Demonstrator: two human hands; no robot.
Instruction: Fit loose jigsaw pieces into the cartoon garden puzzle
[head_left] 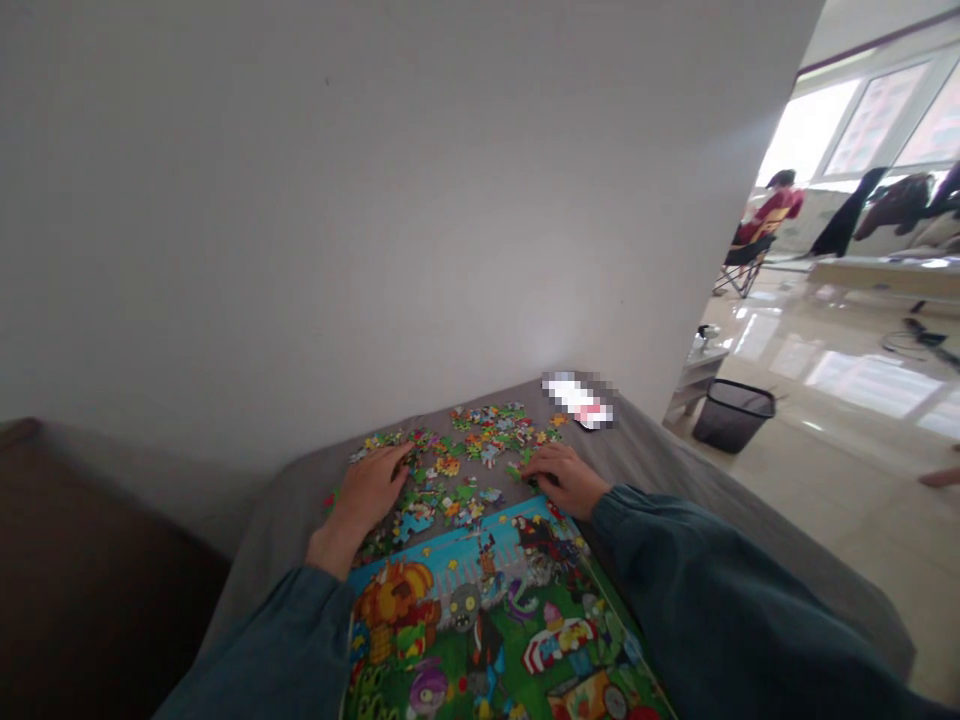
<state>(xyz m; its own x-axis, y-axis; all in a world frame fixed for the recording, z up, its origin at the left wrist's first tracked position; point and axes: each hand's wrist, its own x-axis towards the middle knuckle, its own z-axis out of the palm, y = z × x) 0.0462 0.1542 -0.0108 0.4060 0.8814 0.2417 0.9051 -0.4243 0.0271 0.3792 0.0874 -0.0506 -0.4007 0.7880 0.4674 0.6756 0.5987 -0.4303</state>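
Loose jigsaw puzzle pieces (pixel 448 465) lie scattered over a grey cloth-covered surface (pixel 637 470). Among those on the left rests my left hand (pixel 367 492), fingers reaching forward and thumb apart; no held piece shows. On the right, my right hand (pixel 571 480) has its fingers bent down, with the tips at a green puzzle piece (pixel 514 470). Nearest me is a colourful picture board (pixel 480 620) with cartoon zombies and plants on green ground under a blue strip. Part of its left edge is behind my left sleeve.
A phone (pixel 577 400), its screen blurred out, lies at the back right of the cloth. A pale wall (pixel 450 200) rises behind. To the right, a dark waste bin (pixel 733 413) stands on shiny floor tiles, and a person (pixel 776 210) sits farther off near windows.
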